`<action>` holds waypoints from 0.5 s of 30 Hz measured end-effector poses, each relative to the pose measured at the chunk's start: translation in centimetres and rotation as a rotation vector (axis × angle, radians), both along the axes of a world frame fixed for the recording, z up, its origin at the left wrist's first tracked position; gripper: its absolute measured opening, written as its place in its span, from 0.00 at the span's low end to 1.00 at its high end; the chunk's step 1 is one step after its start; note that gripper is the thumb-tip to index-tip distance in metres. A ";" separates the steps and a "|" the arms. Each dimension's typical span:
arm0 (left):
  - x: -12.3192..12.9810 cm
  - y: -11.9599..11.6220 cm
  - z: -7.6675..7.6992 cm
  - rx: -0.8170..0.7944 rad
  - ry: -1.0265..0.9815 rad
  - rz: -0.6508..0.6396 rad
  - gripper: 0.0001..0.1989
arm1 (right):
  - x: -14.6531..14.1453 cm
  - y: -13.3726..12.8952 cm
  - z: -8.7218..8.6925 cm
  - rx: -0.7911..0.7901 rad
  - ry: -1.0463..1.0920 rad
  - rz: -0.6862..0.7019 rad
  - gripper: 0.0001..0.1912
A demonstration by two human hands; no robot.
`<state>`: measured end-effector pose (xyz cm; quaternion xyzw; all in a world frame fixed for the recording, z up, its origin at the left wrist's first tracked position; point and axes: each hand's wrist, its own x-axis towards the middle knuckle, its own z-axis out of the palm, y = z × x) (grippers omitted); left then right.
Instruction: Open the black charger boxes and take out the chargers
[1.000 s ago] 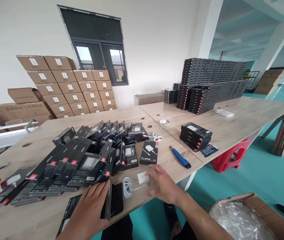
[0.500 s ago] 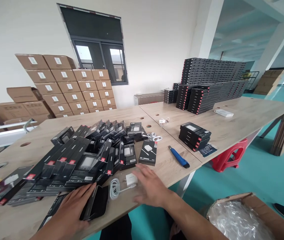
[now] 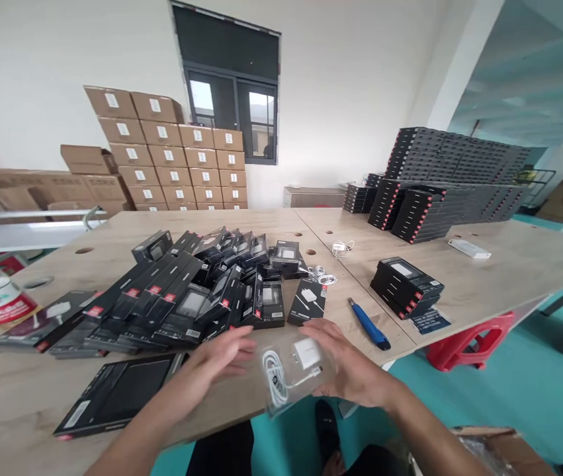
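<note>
Now your right hand (image 3: pixel 349 363)'s grip clasps the clear tray (image 3: pixel 291 371); your left hand (image 3: pixel 222 358), off the black box (image 3: pixel 121 390), opens empty.

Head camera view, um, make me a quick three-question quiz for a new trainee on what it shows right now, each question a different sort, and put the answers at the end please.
1. True or false: the right hand is holding the clear plastic tray.
2. Multiple choice: as the picture shows it, where is the blue cutter relative to the loose heap of black boxes? A, to its left; B, to its right; C, on top of it.
3. Fill in the blank: the clear plastic tray contains a white charger and a coiled white ____.

Key: 1, true; 2, B; 3, cable.
</note>
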<state>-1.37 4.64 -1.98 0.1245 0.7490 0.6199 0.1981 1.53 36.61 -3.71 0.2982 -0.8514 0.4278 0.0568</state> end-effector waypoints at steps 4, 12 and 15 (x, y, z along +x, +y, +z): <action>-2.9 7.2 -2.3 0.390 -0.581 -0.384 0.30 | 0.3 1.0 2.2 0.205 0.036 0.026 0.44; -4.0 11.1 -7.0 0.742 -0.482 -0.223 0.17 | 1.9 0.1 0.3 0.270 0.084 -0.219 0.23; -3.7 11.1 -7.2 0.770 -0.467 -0.174 0.16 | 1.9 -2.6 -1.4 0.406 0.132 -0.282 0.10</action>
